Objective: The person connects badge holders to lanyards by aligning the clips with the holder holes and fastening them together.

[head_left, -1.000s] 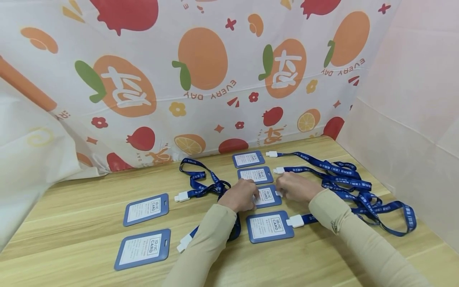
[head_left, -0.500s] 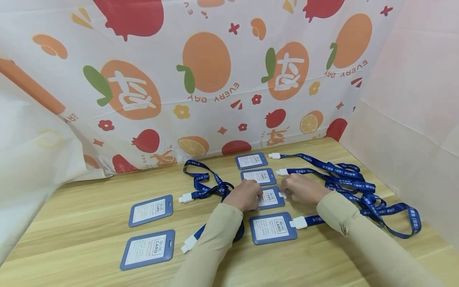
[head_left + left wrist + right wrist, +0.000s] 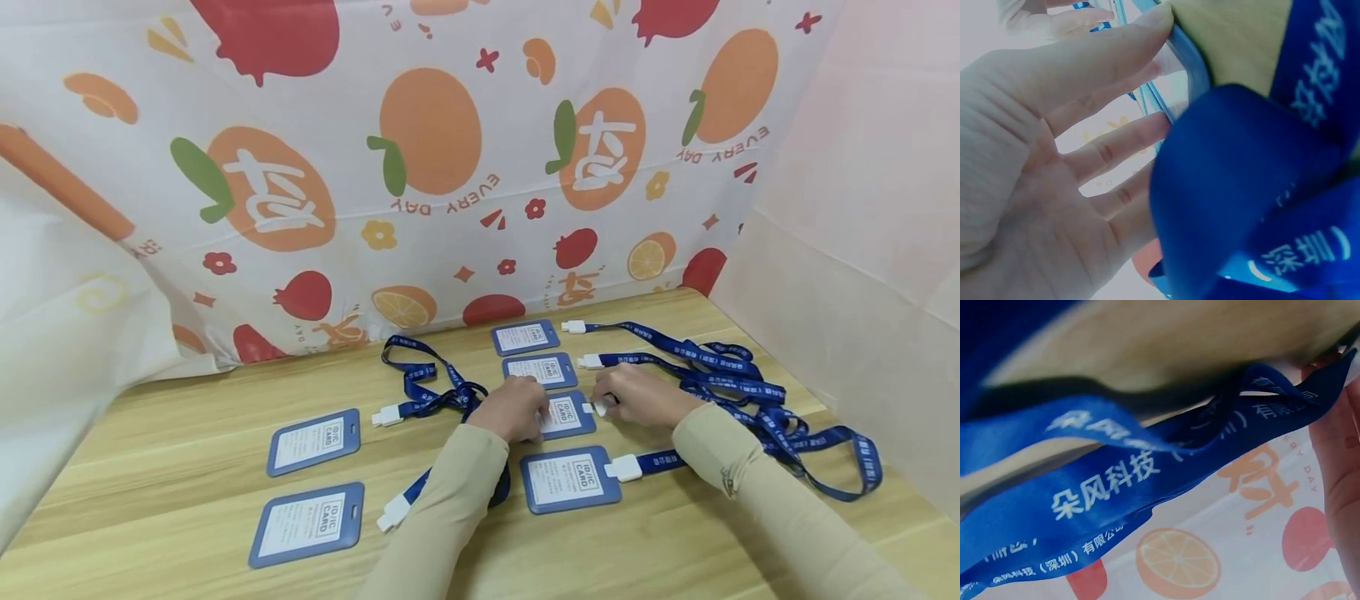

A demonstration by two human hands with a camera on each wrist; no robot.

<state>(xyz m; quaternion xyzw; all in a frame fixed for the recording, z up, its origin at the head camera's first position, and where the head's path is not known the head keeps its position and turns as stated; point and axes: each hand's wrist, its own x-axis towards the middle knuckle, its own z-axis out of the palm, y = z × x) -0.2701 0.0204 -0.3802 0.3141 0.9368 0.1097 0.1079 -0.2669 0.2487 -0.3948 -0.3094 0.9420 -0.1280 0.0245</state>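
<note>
My left hand (image 3: 513,408) grips the left end of a blue-framed ID card holder (image 3: 566,415), third from the back in the right column. In the left wrist view its thumb lies along the card holder's edge (image 3: 1196,69), with a blue lanyard loop (image 3: 1210,175) close in front. My right hand (image 3: 639,395) pinches the white plastic clip (image 3: 599,408) of a blue lanyard at the holder's slotted end. White lettering runs along the lanyard strap (image 3: 1110,481) in the right wrist view. Nearer me, another card holder (image 3: 572,479) has a white clip (image 3: 625,468) in its slot.
Two more card holders (image 3: 525,337) (image 3: 538,371) lie behind, with lanyard clips (image 3: 573,327) beside them. Two others (image 3: 315,442) (image 3: 307,525) lie at left near lanyards (image 3: 435,400). Bunched lanyards (image 3: 772,408) spread at right. A fruit-print cloth (image 3: 450,250) hangs behind the table.
My right hand has shifted slightly right from the card holder's end, showing more of the white clip. My left hand keeps its grip. The head view has shifted a little.
</note>
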